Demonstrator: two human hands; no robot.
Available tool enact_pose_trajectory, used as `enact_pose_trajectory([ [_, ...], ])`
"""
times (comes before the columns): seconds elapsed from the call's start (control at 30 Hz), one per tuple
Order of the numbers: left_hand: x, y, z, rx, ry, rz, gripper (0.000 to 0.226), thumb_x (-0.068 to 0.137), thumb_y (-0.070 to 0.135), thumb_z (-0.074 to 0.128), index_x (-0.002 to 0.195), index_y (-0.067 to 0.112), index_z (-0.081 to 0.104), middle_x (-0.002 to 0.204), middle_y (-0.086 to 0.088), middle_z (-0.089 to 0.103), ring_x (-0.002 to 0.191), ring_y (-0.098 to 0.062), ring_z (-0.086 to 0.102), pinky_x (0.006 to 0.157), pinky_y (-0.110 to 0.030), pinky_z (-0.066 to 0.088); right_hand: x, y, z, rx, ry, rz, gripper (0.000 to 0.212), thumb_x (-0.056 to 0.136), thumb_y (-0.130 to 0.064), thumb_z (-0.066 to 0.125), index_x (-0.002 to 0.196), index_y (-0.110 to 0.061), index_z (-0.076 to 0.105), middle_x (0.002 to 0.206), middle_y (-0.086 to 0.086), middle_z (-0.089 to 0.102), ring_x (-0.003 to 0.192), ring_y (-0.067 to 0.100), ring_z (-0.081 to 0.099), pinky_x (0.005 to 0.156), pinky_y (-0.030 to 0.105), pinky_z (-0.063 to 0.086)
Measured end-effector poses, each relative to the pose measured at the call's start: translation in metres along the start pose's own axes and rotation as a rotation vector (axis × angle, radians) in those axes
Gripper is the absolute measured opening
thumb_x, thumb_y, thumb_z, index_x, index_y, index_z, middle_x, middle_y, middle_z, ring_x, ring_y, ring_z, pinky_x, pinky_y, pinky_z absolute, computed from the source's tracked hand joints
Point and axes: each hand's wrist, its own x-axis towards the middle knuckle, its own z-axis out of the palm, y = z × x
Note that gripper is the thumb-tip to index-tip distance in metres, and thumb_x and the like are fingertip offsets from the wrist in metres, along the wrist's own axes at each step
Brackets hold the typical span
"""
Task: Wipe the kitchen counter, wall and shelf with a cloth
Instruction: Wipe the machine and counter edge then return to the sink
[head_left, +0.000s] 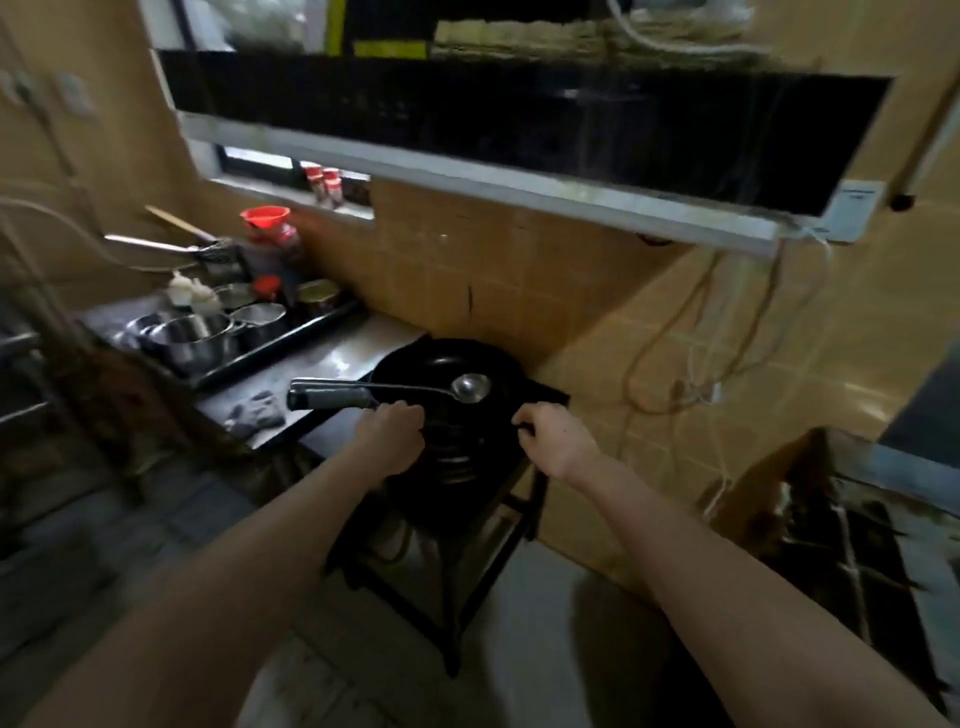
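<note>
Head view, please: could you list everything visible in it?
wok: one, black, on the stove stand
ladle: one, silver, lying in the wok
cloth: one, dark grey, on the counter left of the wok
tray: one, black, far along the counter
bowls: several, silver, in the tray
funnel: one, red, behind the tray
range hood: one, black, overhead
wall: tan tiles, behind the wok
left hand: grips wok's near rim
right hand: grips wok's right side

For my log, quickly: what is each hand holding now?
Left hand: grips the wok at its near rim.
Right hand: grips the wok's right side.
</note>
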Motion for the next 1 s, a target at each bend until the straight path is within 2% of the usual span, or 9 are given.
enact_pose_trajectory([
  [0.13, -0.021, -0.048, 0.008, -0.069, 0.047, -0.181, 0.025, 0.087, 0.027, 0.047, 0.107, 0.022, 0.059, 0.119, -0.006, 0.059, 0.111, -0.03, 0.057, 0.077, -0.034, 0.041, 0.044, -0.035, 0.021, 0.053, -0.076, -0.141, 0.027, 0.094, -0.018, 0.049, 0.118, -0.018, 0.061, 0.118, 0.004, 0.065, 0.103, 0.021, 0.063, 0.086, 0.033, 0.053],
  [0.23, -0.047, -0.086, 0.009, -0.055, 0.035, -0.358, 0.027, 0.087, 0.026, 0.044, 0.111, 0.02, 0.057, 0.121, -0.008, 0.058, 0.113, -0.03, 0.055, 0.084, -0.038, 0.042, 0.07, -0.07, 0.039, 0.084, -0.09, -0.287, 0.027, 0.092, -0.015, 0.048, 0.114, -0.015, 0.064, 0.117, 0.005, 0.066, 0.109, 0.022, 0.06, 0.095, 0.036, 0.048],
  [0.3, -0.065, -0.108, 0.007, -0.057, 0.049, -0.467, 0.025, 0.087, 0.025, 0.045, 0.108, 0.018, 0.057, 0.12, -0.009, 0.059, 0.113, -0.031, 0.056, 0.086, -0.039, 0.043, 0.08, -0.096, 0.052, 0.074, -0.083, -0.378, 0.026, 0.091, -0.015, 0.047, 0.109, -0.013, 0.066, 0.113, 0.009, 0.067, 0.109, 0.027, 0.059, 0.095, 0.039, 0.048],
  [0.4, -0.09, -0.139, 0.004, -0.06, 0.019, -0.569, 0.021, 0.089, 0.025, 0.043, 0.104, 0.016, 0.056, 0.116, -0.011, 0.057, 0.109, -0.032, 0.056, 0.082, -0.038, 0.042, 0.086, -0.13, 0.074, 0.015, -0.098, -0.462, 0.025, 0.091, -0.016, 0.046, 0.108, -0.012, 0.064, 0.111, 0.01, 0.066, 0.106, 0.029, 0.061, 0.089, 0.037, 0.05],
  [0.5, -0.107, -0.171, 0.005, -0.051, -0.006, -0.661, 0.022, 0.092, 0.026, 0.041, 0.107, 0.016, 0.054, 0.113, -0.01, 0.055, 0.105, -0.031, 0.055, 0.078, -0.038, 0.038, 0.098, -0.162, 0.092, 0.0, -0.155, -0.523, 0.028, 0.093, -0.016, 0.044, 0.113, -0.012, 0.063, 0.115, 0.011, 0.064, 0.109, 0.03, 0.059, 0.092, 0.038, 0.049],
  [0.67, -0.123, -0.226, 0.012, -0.053, 0.014, -0.697, 0.023, 0.094, 0.026, 0.041, 0.11, 0.017, 0.055, 0.112, -0.008, 0.057, 0.101, -0.029, 0.056, 0.083, -0.04, 0.042, 0.124, -0.217, 0.123, 0.088, -0.223, -0.547, 0.027, 0.091, -0.017, 0.046, 0.111, -0.019, 0.065, 0.117, 0.009, 0.064, 0.11, 0.03, 0.058, 0.092, 0.039, 0.048],
  [0.8, -0.119, -0.285, 0.015, -0.055, 0.007, -0.69, 0.023, 0.094, 0.024, 0.041, 0.11, 0.017, 0.056, 0.112, -0.007, 0.056, 0.101, -0.028, 0.055, 0.08, -0.038, 0.042, 0.153, -0.265, 0.158, 0.105, -0.242, -0.546, 0.028, 0.092, -0.017, 0.045, 0.112, -0.019, 0.065, 0.116, 0.007, 0.064, 0.103, 0.028, 0.061, 0.081, 0.031, 0.047],
  [1.0, -0.097, -0.382, 0.009, -0.044, 0.014, -0.672, 0.026, 0.092, 0.023, 0.041, 0.113, 0.018, 0.055, 0.116, -0.009, 0.054, 0.109, -0.03, 0.053, 0.087, -0.039, 0.04, 0.2, -0.337, 0.203, 0.129, -0.261, -0.488, 0.026, 0.092, -0.019, 0.048, 0.114, -0.018, 0.064, 0.117, 0.006, 0.063, 0.106, 0.027, 0.059, 0.085, 0.033, 0.046],
])
